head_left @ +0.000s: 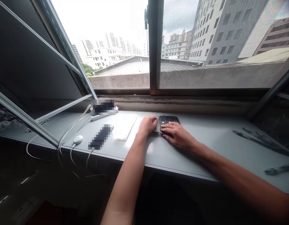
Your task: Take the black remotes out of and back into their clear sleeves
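Observation:
Several black remote controls (169, 119) with rows of buttons lie side by side on the grey tabletop. Clear plastic (157, 127), perhaps a bag, is at their left side. My left hand (148, 125) is curled at this plastic, its fingertips closed on the edge; part of the grip is hidden behind the hand. From the right, my right hand (178, 133) reaches over the lower ends of the remotes. Its fingers rest on top and its thumb is at the near edge. The hand covers the remotes' lower parts.
Left of my hands lie white flat sheets or bags (125, 126), a blurred-out phone-like object (101, 137) and a white round device (78, 139) with a cable. A white power strip (104, 115) stands behind. Dark metal pieces (259, 140) lie at right. A metal frame (71, 62) slants at left.

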`<move>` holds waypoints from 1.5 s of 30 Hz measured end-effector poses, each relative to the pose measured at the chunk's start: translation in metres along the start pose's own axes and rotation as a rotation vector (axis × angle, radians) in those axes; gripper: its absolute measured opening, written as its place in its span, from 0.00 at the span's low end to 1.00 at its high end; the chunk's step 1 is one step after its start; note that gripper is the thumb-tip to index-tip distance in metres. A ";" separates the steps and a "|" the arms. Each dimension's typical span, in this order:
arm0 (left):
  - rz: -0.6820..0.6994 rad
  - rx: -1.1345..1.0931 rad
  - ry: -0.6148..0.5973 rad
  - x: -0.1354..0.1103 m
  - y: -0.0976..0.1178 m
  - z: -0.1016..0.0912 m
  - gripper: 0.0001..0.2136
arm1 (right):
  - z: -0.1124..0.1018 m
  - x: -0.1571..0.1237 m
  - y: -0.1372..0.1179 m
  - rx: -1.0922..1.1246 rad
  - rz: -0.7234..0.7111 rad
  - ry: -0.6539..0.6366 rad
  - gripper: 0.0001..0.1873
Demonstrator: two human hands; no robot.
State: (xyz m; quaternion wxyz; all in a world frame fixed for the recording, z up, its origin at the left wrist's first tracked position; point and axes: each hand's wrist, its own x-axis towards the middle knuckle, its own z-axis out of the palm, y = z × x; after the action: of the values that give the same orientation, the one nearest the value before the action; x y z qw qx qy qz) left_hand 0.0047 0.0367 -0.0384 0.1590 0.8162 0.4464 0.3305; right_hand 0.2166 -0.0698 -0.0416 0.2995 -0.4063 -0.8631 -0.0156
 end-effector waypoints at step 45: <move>-0.829 0.497 0.079 -0.006 -0.015 -0.019 0.39 | 0.003 -0.001 -0.001 -0.029 0.017 0.009 0.22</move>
State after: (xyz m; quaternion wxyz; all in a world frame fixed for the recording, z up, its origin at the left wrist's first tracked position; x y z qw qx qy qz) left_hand -0.0197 0.0396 -0.0352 0.0605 0.5698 0.8050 0.1538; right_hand 0.2143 -0.0704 -0.0442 0.2976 -0.4178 -0.8580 -0.0273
